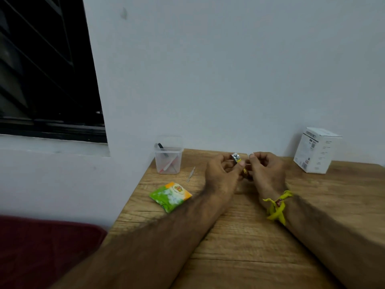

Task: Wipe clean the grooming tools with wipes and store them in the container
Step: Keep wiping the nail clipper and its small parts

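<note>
A small metal nail clipper [236,157] with a yellow mark on it is pinched between the thumb and curled fingers of the left hand [221,171], held just above the table [239,236] near its far edge. The right hand [265,171] is right beside it, fingers curled, thumb and forefinger pinching something thin that is too small to make out; it may be a wipe, but I cannot tell. The two hands nearly touch.

To the left, at the far left corner of the table, stands the clear plastic container [168,157], with no lid on it. Inside it lean a black-handled tool [162,147] and a thin white-and-red stick [170,163]. Just beside the container, toward the hands, a slim metal tool [191,174] lies flat on the wood. Nearer the left edge lies a green and orange wipe packet [170,196].

A yellow thread band [277,206] is tied around the right wrist. A white cardboard box [317,150] stands at the far right of the table, against the wall.
</note>
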A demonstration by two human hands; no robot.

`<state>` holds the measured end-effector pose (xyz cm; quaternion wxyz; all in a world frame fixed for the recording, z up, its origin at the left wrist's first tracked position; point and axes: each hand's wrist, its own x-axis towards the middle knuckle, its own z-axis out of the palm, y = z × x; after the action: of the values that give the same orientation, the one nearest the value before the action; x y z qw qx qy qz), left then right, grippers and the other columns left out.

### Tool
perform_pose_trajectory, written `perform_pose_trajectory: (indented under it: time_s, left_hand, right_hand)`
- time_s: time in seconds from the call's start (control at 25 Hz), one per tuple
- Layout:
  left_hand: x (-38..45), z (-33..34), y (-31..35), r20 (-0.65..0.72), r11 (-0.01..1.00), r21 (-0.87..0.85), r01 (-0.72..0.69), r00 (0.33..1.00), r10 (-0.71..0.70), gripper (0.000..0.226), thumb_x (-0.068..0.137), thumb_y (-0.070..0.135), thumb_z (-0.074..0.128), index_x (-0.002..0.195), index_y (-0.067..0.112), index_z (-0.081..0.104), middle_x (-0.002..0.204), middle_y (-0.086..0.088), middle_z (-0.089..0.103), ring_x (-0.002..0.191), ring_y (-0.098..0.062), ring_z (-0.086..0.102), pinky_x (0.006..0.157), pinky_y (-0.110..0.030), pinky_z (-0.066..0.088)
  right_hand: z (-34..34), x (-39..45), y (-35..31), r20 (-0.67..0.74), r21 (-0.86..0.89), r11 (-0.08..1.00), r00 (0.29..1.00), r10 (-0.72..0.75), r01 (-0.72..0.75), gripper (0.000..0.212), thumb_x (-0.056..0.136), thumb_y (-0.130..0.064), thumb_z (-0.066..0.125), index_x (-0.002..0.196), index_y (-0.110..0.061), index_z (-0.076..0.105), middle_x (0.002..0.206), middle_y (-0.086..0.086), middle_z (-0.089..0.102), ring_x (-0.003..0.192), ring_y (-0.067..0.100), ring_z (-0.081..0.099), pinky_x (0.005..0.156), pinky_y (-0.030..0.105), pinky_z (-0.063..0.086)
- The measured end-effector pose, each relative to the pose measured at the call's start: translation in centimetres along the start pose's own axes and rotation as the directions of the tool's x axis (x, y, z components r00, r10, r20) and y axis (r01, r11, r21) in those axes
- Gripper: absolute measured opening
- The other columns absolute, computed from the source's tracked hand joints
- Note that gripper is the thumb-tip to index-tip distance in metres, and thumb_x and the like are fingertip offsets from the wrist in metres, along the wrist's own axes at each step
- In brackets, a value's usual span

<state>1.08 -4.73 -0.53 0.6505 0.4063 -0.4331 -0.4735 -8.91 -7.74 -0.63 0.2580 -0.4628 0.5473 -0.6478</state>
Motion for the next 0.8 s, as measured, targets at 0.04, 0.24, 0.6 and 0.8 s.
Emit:
perform_pose_trajectory:
  time_s: [0.04,0.24,0.6,0.8]
  left_hand:
    - [0.2,0.1,-0.1,-0.018,1.0,0.022,-0.015,1.0,0.016,0.019,0.09,0.002,0.07,0.107,0.009,0.063,0.089,-0.013,0.072,0.077,-0.022,0.07,0.064,-0.029,0.06]
    - [0.8,-0.2,-0.7,-0.028,0.95,0.282,-0.136,0.988,0.15,0.023,0.091,0.009,0.066,0.112,0.02,0.069,0.078,-0.001,0.07,0.077,-0.022,0.07,0.078,-0.046,0.062]
    - [1.4,-4.0,8.2,-0.036,0.598,0.775,-0.203,0.931,0.363,0.035,0.088,0.009,0.069,0.122,0.015,0.062,0.091,0.002,0.068,0.096,-0.017,0.065,0.087,-0.03,0.055]
    - [6.0,-11.1,12.6,-0.106,0.278,0.961,-0.011,0.909,0.402,0.046,0.08,0.02,0.08,0.12,0.016,0.058,0.103,-0.006,0.07,0.096,-0.022,0.067,0.082,-0.036,0.059]
  right_hand:
    - [-0.2,0.2,0.3,0.005,0.047,0.999,1.0,0.023,-0.023,0.009,0.092,-0.019,0.067,0.084,-0.014,0.067,0.084,0.012,0.074,0.073,0.027,0.072,0.066,0.044,0.062]
    - [-0.1,0.1,0.2,0.117,-0.045,0.993,0.988,-0.102,0.107,0.006,0.094,-0.016,0.066,0.091,-0.011,0.066,0.084,0.011,0.072,0.079,0.03,0.072,0.062,0.035,0.059]
    - [0.0,-0.5,0.3,0.297,-0.068,0.958,0.922,-0.246,0.278,0.011,0.093,-0.03,0.065,0.086,-0.022,0.061,0.08,0.001,0.07,0.08,0.022,0.067,0.075,0.045,0.057]
    - [0.3,-0.7,0.1,0.319,-0.1,0.926,0.894,-0.316,0.363,0.011,0.094,-0.027,0.065,0.085,-0.021,0.06,0.076,-0.004,0.066,0.075,0.018,0.063,0.066,0.032,0.049]
